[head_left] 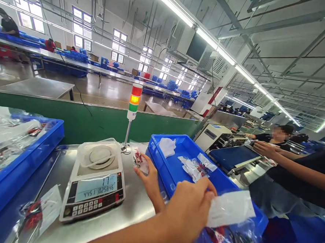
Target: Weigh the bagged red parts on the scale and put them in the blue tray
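My arms cross over the steel bench. My left hand [190,211] reaches to the right and pinches the edge of a clear plastic bag with a white panel [231,210], over the near end of a blue bin [167,173]. Red and dark pieces show in clear plastic just below it. My right hand [149,177], further left and partly behind the left wrist, is closed on a small clear bag with red parts [139,158]. That bag is beside a digital scale [95,183] whose display reads 17. More bags [196,167] lie in the bin.
A large blue bin [59,130] full of bags stands left. One bagged item [34,216] lies before the scale. A signal light [134,101], lit amber, rises behind it. Right are a belt machine [232,155] and a co-worker's hands [268,148].
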Tool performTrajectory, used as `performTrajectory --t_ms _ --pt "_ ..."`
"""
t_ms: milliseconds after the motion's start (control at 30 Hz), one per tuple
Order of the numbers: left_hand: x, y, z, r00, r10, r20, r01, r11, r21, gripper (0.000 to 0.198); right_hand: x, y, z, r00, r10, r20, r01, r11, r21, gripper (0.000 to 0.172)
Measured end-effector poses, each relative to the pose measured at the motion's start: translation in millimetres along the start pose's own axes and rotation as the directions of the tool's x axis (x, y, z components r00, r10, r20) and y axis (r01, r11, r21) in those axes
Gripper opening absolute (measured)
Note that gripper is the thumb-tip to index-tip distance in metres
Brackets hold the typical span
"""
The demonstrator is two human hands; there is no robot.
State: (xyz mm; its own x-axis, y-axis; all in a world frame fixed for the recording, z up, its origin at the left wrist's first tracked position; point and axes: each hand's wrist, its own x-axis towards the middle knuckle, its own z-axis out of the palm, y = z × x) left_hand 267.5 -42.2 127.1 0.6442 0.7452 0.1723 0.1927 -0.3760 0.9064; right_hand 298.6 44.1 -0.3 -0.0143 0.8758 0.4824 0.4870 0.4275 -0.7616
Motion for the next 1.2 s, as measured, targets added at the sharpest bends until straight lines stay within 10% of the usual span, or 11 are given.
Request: performTrajectory --t_ms 200,333,533,833,900,1100,1200 --pt "-4.9 6.5 10.3 0.995 0.043 0.091 -0.029 0.989 -0.146 0.028 91.2 -30.0 93.3 0.905 -0.152 0.397 0.234 0.958 -0.167 0.059" --pt "-2.5 9.6 10.6 0.991 0.030 0.128 -0.014 0.993 -0.121 0.027 101.6 -30.9 105.0 0.881 -0.149 0.449 0.255 0.949 -0.186 0.056" --pt "-6.5 9.0 15.8 0.981 0.053 0.187 -0.003 0.966 -0.258 0.030 30.2 19.5 30.5 1.000 0.006 -0.016 -0.005 0.999 0.048 0.041" --pt "-76.7 -82.9 -22.0 0.960 0.015 -0.278 -0.069 0.980 -0.185 0.038 -92.6 140.2 13.2 0.920 0.332 -0.210 -0.326 0.943 0.061 0.053" --pt "-109.2 -114.9 -38.9 0.882 -0.126 -0.454 0.063 0.986 -0.151 0.040 -97.6 144.1 14.2 0.906 0.361 -0.222 -0.354 0.932 0.074 0.054" --pt "-224.5 -205.1 -93.1 0.236 -0.322 -0.917 0.723 0.688 -0.056 0.033 -99.2 144.8 15.3 0.860 0.474 -0.189 -0.455 0.880 0.135 0.054" --pt "-257.9 -230.9 -109.6 0.128 -0.178 -0.976 0.802 0.597 -0.004 0.046 -100.1 146.5 16.4 0.835 0.511 -0.202 -0.487 0.859 0.161 0.054"
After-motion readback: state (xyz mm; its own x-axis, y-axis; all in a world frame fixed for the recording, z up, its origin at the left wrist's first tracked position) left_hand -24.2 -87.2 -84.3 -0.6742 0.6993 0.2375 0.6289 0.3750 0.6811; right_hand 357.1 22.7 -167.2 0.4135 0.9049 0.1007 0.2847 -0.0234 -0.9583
